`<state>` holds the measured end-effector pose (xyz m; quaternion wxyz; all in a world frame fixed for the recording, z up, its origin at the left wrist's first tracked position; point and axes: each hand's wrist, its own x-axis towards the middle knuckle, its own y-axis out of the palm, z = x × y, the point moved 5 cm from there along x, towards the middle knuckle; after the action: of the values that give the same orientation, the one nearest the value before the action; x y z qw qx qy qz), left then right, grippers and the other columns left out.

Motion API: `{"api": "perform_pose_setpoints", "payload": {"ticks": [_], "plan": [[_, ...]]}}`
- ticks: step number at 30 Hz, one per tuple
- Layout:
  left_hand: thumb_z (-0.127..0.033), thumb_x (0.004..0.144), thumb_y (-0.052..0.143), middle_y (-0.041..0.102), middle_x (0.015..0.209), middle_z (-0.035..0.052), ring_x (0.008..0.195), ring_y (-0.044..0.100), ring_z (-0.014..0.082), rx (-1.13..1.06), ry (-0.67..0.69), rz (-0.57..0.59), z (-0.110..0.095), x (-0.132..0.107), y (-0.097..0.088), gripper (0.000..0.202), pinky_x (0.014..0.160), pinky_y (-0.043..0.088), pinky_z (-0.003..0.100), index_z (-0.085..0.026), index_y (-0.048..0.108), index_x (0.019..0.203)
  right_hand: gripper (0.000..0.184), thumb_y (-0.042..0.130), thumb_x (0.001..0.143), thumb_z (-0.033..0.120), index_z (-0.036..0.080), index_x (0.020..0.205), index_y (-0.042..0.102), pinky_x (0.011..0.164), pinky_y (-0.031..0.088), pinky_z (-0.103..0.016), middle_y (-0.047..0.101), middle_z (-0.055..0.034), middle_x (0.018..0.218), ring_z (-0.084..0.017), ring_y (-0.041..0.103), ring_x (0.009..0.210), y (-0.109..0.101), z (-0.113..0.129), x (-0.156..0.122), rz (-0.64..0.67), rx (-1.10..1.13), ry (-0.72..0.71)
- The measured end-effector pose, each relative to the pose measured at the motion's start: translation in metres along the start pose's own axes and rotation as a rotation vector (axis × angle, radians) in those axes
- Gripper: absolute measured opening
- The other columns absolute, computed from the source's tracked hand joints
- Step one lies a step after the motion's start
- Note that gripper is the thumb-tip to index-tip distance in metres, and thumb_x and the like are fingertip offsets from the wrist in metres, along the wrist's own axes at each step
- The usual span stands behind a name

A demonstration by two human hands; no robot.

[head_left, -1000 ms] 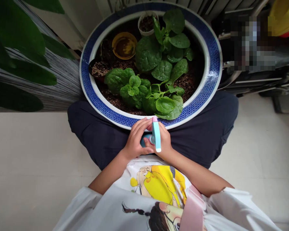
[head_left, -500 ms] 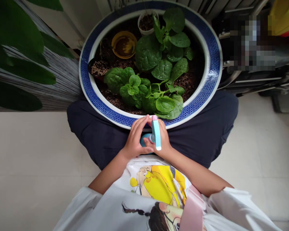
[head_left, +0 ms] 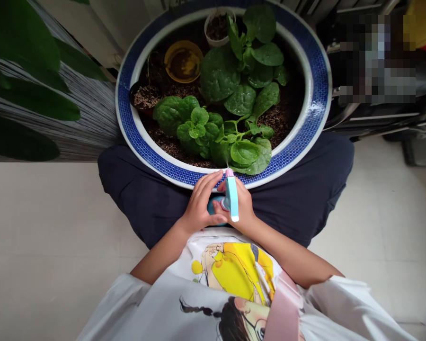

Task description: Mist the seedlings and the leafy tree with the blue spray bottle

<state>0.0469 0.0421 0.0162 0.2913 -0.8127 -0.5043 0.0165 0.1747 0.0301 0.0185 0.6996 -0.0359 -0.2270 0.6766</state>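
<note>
A light-blue spray bottle [head_left: 231, 198] with a pink nozzle stands between my hands, its nozzle facing the plants. My right hand [head_left: 244, 201] is wrapped round its neck and trigger from the right. Against the bottle's left side curls my left hand [head_left: 199, 203], fingers near the pot's rim. A faint mist shows just beyond the nozzle. Right in front are leafy green plants [head_left: 246, 152], growing in dark soil inside a big round pot [head_left: 166, 175] with a blue-and-white rim. Both hands hide most of the bottle's body.
Inside the pot sit a yellow dish [head_left: 183, 61], a small white cup of soil [head_left: 216, 31] and a small dark pot [head_left: 145, 96]. Large leaves [head_left: 31, 102] hang at the left before a string curtain. Metal-framed equipment [head_left: 372, 118] stands at the right.
A fine spray now shows at the nozzle, where none was visible before. The view has shifted slightly; both hands keep their hold on the bottle.
</note>
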Motion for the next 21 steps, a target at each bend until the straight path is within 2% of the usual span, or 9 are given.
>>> {"api": "perform_pose_setpoints", "payload": {"ticks": [3,7,10,16,21], "plan": [[-0.084,0.076,0.044,0.048,0.146,0.0170,0.134,0.046,0.0351,0.003,-0.007,0.008,-0.0002,-0.0003,0.0004,0.097,0.114,0.033,0.052,-0.022,0.035,0.150,0.019,0.065,0.078,0.030,0.023,0.091,0.054,0.071,0.050,-0.040,0.057,-0.0031,0.083,-0.023,0.056,0.078,0.0006,-0.0011,-0.0002,0.006,0.005,-0.019],[-0.084,0.075,0.045,0.044,0.149,0.0183,0.135,0.045,0.0350,0.000,-0.033,0.008,0.0020,-0.0023,0.0009,0.101,0.114,0.032,0.051,-0.021,0.030,0.152,0.043,0.065,0.080,0.040,0.021,0.117,0.054,0.082,0.051,-0.046,0.060,-0.0098,0.105,-0.028,0.058,0.094,0.0023,-0.0030,0.0008,0.008,0.025,-0.059],[-0.084,0.074,0.046,0.042,0.151,0.0187,0.136,0.043,0.0352,-0.006,-0.043,0.008,0.0036,-0.0035,0.0010,0.102,0.114,0.032,0.051,-0.021,0.028,0.153,0.051,0.064,0.083,0.046,0.021,0.125,0.051,0.089,0.050,-0.049,0.059,-0.0128,0.114,-0.031,0.058,0.104,0.0037,-0.0040,0.0010,0.005,0.033,-0.075],[-0.084,0.075,0.047,0.042,0.151,0.0187,0.136,0.043,0.0356,-0.008,-0.032,-0.002,0.0037,-0.0035,0.0009,0.102,0.113,0.033,0.051,-0.022,0.027,0.154,0.049,0.063,0.083,0.045,0.022,0.124,0.050,0.090,0.049,-0.051,0.059,-0.0125,0.115,-0.031,0.058,0.104,0.0038,-0.0028,0.0017,0.010,0.006,-0.078],[-0.085,0.075,0.044,0.047,0.146,0.0169,0.132,0.047,0.0348,-0.006,-0.032,0.014,0.0031,-0.0024,0.0022,0.100,0.112,0.033,0.050,-0.023,0.031,0.152,0.030,0.066,0.077,0.034,0.022,0.102,0.054,0.076,0.049,-0.042,0.057,-0.0065,0.094,-0.025,0.055,0.086,0.0018,-0.0012,0.0033,0.023,0.031,-0.032]]}}
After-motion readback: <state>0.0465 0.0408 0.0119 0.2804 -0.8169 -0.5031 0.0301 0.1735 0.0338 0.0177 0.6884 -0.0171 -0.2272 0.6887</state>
